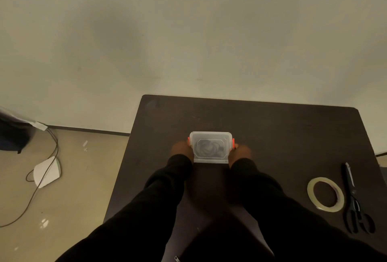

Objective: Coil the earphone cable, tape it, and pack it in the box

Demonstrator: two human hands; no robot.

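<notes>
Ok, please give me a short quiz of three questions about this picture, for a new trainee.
1. True or false: the lid is on the box.
2. Which lies nearer the table's right edge: (a) the tape roll or (b) the scissors?
3. Where are the left hand and the right hand?

Key:
1. True; a dark coil shows faintly through the lid.
2. b.
3. One at each short side of the box, at the orange latches.
</notes>
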